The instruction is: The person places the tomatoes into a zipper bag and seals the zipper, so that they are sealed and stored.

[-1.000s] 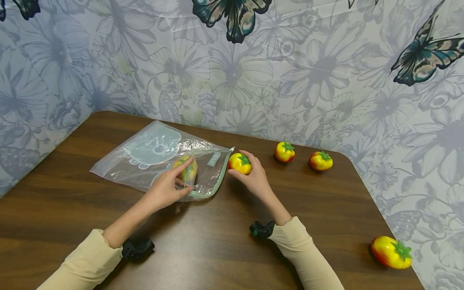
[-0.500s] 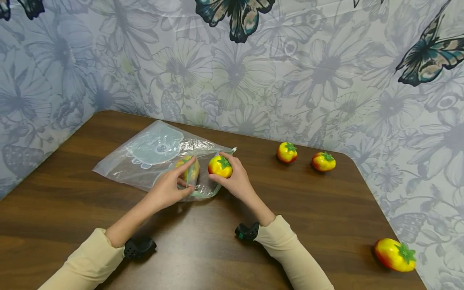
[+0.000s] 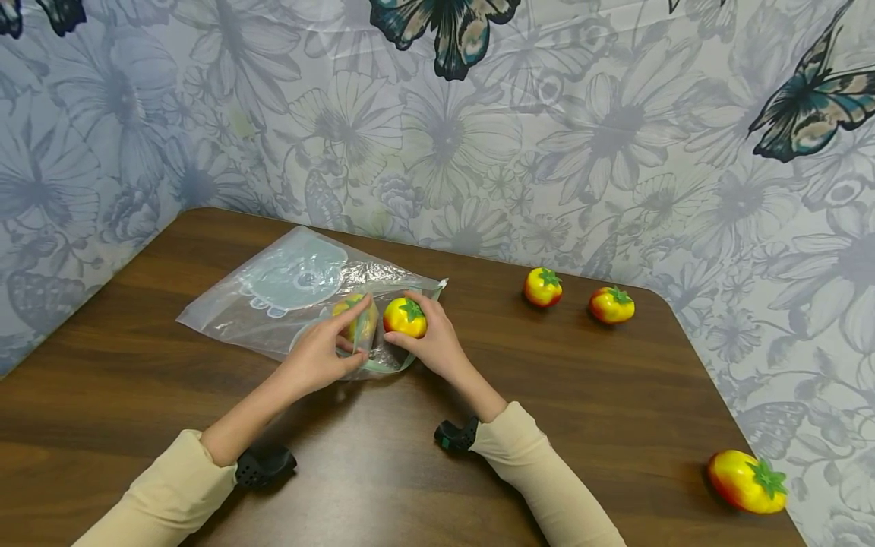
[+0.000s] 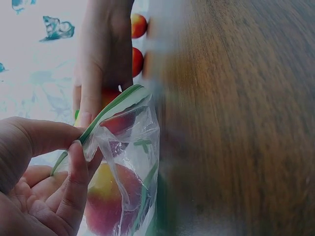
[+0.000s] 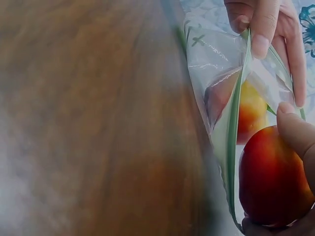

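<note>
A clear zip bag (image 3: 294, 273) with a green-edged mouth and a pale blue print lies on the table. My left hand (image 3: 321, 346) pinches the green edge of its mouth between thumb and finger, lifting it, as the left wrist view shows. Inside the bag, one yellow-red fruit (image 5: 252, 110) shows through the plastic. My right hand (image 3: 434, 338) grips another yellow-red fruit (image 3: 405, 317), round and glossy, with a green star-shaped leafy top. In the right wrist view this fruit is at the bag's mouth, right behind the green edge.
Two similar fruits stand near the table's back edge, a left one (image 3: 543, 287) and a right one (image 3: 611, 305). A larger-looking fruit (image 3: 747, 482) lies at the right edge of the brown wooden table (image 3: 383, 471). Behind hangs a flowered cloth (image 3: 472, 175) with butterflies.
My right hand has carried its fruit leftward, from beside the bag to over its mouth. The left hand has stayed at the bag's edge.
</note>
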Available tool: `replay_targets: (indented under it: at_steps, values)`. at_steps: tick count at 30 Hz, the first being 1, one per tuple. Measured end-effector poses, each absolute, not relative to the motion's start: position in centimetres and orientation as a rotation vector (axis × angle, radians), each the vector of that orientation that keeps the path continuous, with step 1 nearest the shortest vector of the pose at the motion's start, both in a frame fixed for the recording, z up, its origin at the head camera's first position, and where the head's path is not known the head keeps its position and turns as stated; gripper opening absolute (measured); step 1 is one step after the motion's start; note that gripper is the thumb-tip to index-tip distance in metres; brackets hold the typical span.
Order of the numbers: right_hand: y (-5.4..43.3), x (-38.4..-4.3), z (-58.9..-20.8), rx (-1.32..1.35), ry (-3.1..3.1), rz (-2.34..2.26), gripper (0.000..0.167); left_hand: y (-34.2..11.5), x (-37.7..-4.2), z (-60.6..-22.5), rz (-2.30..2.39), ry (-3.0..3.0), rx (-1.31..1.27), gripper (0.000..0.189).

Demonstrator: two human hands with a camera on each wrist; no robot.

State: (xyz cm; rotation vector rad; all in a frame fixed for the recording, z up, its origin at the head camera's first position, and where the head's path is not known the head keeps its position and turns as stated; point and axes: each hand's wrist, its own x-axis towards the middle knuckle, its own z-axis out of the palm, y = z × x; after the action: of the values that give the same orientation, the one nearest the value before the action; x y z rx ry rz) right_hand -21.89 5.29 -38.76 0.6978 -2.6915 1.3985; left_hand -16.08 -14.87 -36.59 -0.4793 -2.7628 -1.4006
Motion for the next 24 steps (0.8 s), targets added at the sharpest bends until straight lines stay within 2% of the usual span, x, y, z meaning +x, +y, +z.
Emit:
replay_targets:
  at_steps: [14,24]
  values:
    - [5.04,-21.92,-39.50,0.761,-2.746,1.327,0.071,-14.80,-16.03,-36.53,-1.394,-2.755,-0.502,0.080]
    - [4.84,-21.70,-39.22,0.759,-2.757,1.268,0.080,-14.79,-16.08,-36.65,-1.396,-2.758,-0.508,0.081]
